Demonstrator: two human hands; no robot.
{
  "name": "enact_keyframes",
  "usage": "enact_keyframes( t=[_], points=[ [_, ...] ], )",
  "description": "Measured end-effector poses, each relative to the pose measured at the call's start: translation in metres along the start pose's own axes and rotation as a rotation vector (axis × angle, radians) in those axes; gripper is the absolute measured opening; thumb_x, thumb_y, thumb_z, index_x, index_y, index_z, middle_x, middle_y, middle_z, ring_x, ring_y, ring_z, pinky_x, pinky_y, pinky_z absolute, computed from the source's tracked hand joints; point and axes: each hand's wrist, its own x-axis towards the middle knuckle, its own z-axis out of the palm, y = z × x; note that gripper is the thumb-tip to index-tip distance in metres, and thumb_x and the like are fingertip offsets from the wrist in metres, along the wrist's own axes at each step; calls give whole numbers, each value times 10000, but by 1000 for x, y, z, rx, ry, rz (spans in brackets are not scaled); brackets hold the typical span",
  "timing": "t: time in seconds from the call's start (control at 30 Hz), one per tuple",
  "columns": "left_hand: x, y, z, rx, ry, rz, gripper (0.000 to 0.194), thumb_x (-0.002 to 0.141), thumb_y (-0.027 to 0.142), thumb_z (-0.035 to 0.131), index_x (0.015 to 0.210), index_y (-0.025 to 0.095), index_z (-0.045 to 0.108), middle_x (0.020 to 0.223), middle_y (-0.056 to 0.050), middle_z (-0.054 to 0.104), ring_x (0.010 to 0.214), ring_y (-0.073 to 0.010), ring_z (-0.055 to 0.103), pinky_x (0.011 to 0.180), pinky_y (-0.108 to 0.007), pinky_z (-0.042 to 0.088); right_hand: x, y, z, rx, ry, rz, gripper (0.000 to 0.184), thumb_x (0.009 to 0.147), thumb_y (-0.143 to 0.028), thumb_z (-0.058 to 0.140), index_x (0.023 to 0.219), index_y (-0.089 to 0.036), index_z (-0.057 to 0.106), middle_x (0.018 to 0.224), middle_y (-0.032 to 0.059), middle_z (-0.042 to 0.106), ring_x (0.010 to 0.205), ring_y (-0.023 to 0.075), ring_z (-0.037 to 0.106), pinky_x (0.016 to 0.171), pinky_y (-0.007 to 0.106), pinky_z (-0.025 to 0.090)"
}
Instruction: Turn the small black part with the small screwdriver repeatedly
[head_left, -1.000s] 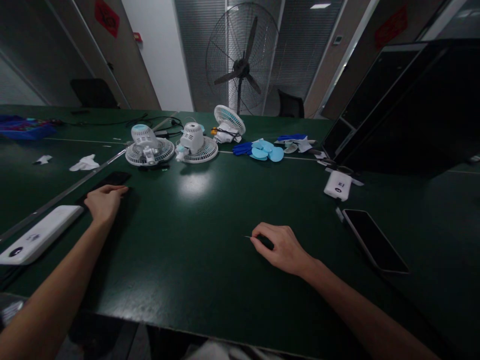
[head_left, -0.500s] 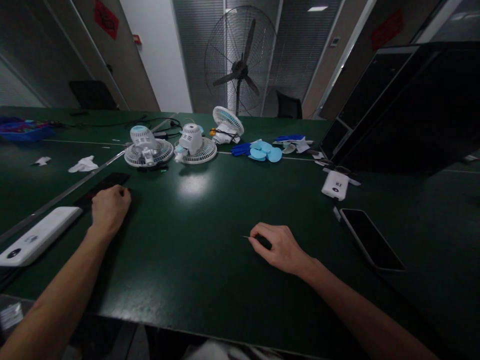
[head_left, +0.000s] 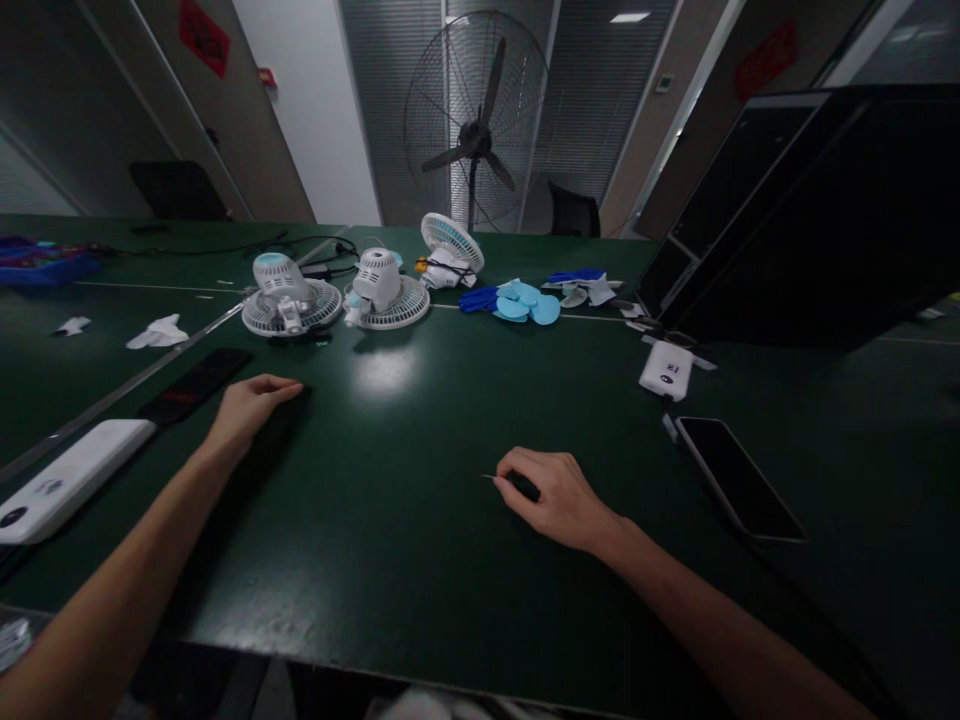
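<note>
My left hand (head_left: 253, 408) is over the left part of the green table (head_left: 390, 440), its fingers stretched to the right and pinched together at the tips. A tiny dark spot shows at those fingertips, too small to name. Close by on its left lies a flat black object (head_left: 196, 386) like a phone. My right hand (head_left: 553, 496) rests on the table with thumb and forefinger closed on a thin metal rod (head_left: 487, 477). Only the rod's short tip sticks out to the left; the rest is hidden by the hand.
Two small white fans (head_left: 291, 300) lie face down farther back, and a third fan (head_left: 450, 255) leans behind. Light blue fan blades (head_left: 525, 303) sit beside blue gloves (head_left: 480, 298). A white power bank (head_left: 666, 370) and a phone (head_left: 739, 478) lie right, a long white device (head_left: 79, 475) left.
My left hand has moved to the right, away from the black flat object, and its fingers have gone from curled to extended in a pinch. My right hand has stayed nearly still.
</note>
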Motion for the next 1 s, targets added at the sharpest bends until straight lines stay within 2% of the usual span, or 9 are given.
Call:
enact_keyframes(
  t=[0.07, 0.17, 0.27, 0.37, 0.5, 0.6, 0.73, 0.87, 1.0],
  points=[
    [-21, 17, 27, -53, -126, 78, 343, 675, 419, 820, 911, 176, 769, 1039, -82, 761, 1053, -289, 665, 925, -361, 481, 0, 0, 1, 5, 3, 4, 151, 1043, -284, 538, 1018, -193, 656, 936, 21, 687, 738, 134, 621, 673, 267, 489],
    [-63, 42, 81, -128, -366, 224, 269, 679, 477, 809, 766, 233, 737, 977, -73, 756, 974, -293, 687, 880, -393, 500, -1, 2, 2, 13, 40, 8, 150, 1045, -287, 539, 1031, -195, 657, 953, 26, 685, 763, 139, 631, 694, 272, 500],
    [-106, 60, 134, -185, -627, 391, 209, 725, 449, 800, 764, 256, 728, 908, -80, 734, 884, -274, 677, 817, -427, 488, -1, 4, 0, 1, 89, 7, 155, 1048, -289, 539, 1067, -200, 665, 987, 38, 686, 792, 147, 642, 693, 273, 504],
    [-138, 71, 164, -170, -721, 597, 159, 847, 425, 726, 862, 267, 725, 911, -85, 709, 813, -243, 642, 735, -416, 466, -4, 7, -5, -57, 127, 20, 161, 1038, -306, 564, 1078, -215, 691, 999, 38, 689, 785, 149, 648, 698, 278, 504],
    [-156, 79, 163, -76, -732, 801, 197, 966, 390, 605, 1060, 255, 714, 1015, -83, 677, 832, -204, 609, 731, -362, 466, -9, 12, -9, -108, 144, 69, 172, 1029, -314, 576, 1085, -236, 718, 1008, 36, 694, 764, 145, 651, 675, 272, 500],
    [-159, 83, 153, 7, -722, 819, 228, 983, 360, 586, 1139, 229, 690, 1026, -56, 658, 866, -179, 598, 753, -311, 476, -9, 13, -8, -126, 139, 98, 155, 1007, -295, 600, 1114, -258, 706, 1025, 24, 695, 780, 151, 651, 680, 270, 505],
    [-159, 84, 152, 45, -707, 855, 278, 934, 333, 676, 1187, 217, 666, 1093, -52, 651, 953, -183, 600, 813, -302, 491, -5, 10, -7, -106, 115, 124, 111, 998, -275, 601, 1072, -244, 678, 1014, 22, 689, 797, 161, 640, 649, 260, 501],
    [-157, 83, 156, 42, -735, 882, 182, 963, 306, 656, 1113, 210, 695, 1126, -59, 648, 1017, -194, 600, 875, -319, 489, -4, 9, -7, -106, 111, 123, 90, 1001, -272, 599, 1016, -227, 675, 1000, 25, 679, 790, 160, 632, 660, 270, 496],
    [-155, 83, 156, 42, -760, 885, 175, 971, 303, 656, 1109, 207, 702, 1123, -62, 649, 1037, -198, 596, 907, -328, 481, -4, 11, -6, -116, 96, 119, 76, 995, -261, 614, 969, -229, 678, 989, 16, 670, 784, 154, 632, 687, 282, 490]
  ],
)
